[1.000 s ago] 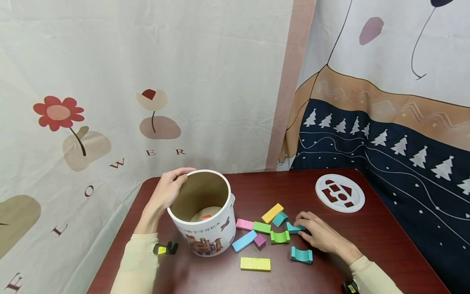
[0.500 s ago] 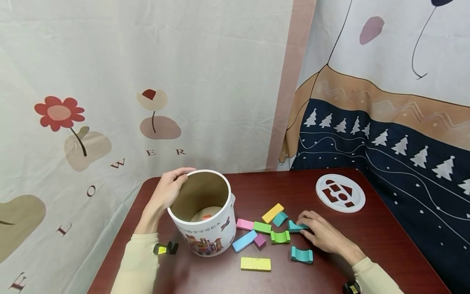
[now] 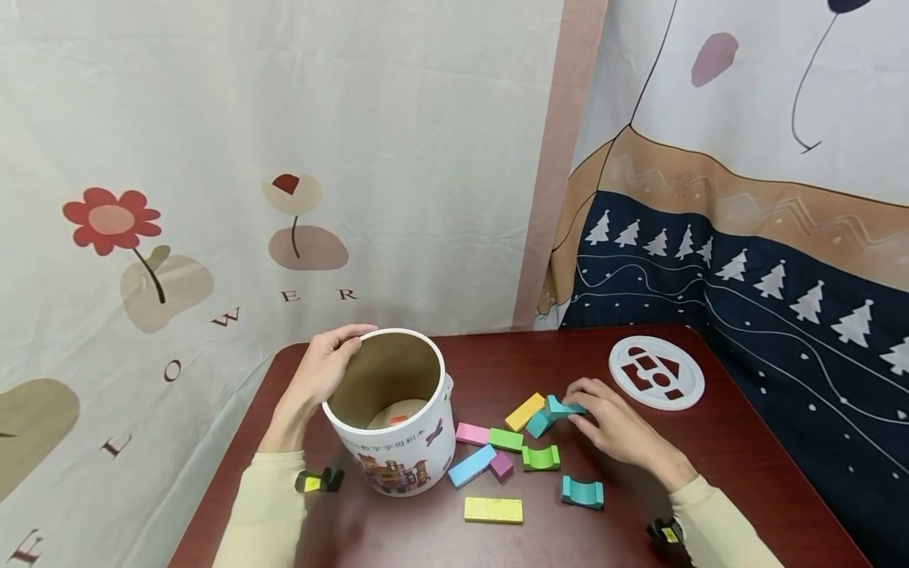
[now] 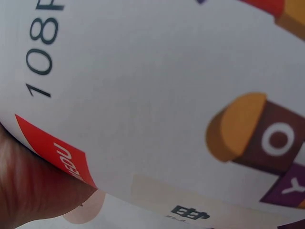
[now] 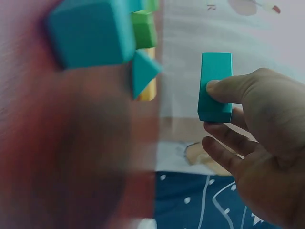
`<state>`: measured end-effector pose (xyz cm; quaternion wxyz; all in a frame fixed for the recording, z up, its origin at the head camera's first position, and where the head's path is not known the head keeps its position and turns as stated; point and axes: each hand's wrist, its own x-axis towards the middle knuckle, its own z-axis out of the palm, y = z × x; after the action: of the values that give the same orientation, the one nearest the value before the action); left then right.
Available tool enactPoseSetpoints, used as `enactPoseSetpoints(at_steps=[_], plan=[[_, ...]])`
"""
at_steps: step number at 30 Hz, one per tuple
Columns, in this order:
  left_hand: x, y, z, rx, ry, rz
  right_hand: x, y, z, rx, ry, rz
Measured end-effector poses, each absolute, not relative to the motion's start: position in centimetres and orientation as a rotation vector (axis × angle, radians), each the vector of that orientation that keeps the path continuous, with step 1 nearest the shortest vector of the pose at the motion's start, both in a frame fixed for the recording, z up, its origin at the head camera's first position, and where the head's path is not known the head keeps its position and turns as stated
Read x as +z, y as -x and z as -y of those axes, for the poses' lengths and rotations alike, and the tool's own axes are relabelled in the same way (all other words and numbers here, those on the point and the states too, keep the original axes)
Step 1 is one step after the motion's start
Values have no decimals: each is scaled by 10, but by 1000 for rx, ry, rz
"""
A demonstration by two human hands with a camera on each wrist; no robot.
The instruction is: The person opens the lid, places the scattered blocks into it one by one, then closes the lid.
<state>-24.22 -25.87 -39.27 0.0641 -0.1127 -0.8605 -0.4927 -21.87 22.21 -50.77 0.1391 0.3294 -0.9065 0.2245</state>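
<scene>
My left hand (image 3: 319, 371) grips the rim of a white printed bucket (image 3: 387, 457) from the left. In the left wrist view, the bucket wall (image 4: 143, 86) fills most of the picture, with part of the hand (image 4: 38, 191) at lower left. My right hand (image 3: 614, 422) pinches a teal block with a curved cutout (image 3: 561, 407), raised off the table. Thumb and fingers press the teal block (image 5: 217, 67) from opposite sides in the right wrist view. Just below it in the head view lies a teal triangular block (image 3: 540, 424). An orange piece (image 3: 399, 420) shows inside the bucket.
Orange-yellow (image 3: 524, 412), pink (image 3: 472, 433), green (image 3: 506, 440), blue (image 3: 472, 467) and purple (image 3: 501, 467) blocks lie right of the bucket. Nearby are a green arch block (image 3: 541, 458), teal arch block (image 3: 582, 493) and yellow block (image 3: 493, 510). A white lid with cutouts (image 3: 689, 379) lies at back right.
My right hand has lifted the teal curved block off the table and moved it back and slightly left. The left hand and bucket hold still.
</scene>
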Motion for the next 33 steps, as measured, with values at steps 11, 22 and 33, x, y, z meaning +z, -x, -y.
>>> enactPoseSetpoints(at_steps=[11,22,33], plan=[[-392,243,257,-1482,351,2597,-470,227,-189,771,-1025,2479],[-392,242,259,-1494,339,2597,-440,237,-153,854,-1147,2331],[-393,241,259,-1491,341,2598,-406,242,-114,864,-1279,2189]])
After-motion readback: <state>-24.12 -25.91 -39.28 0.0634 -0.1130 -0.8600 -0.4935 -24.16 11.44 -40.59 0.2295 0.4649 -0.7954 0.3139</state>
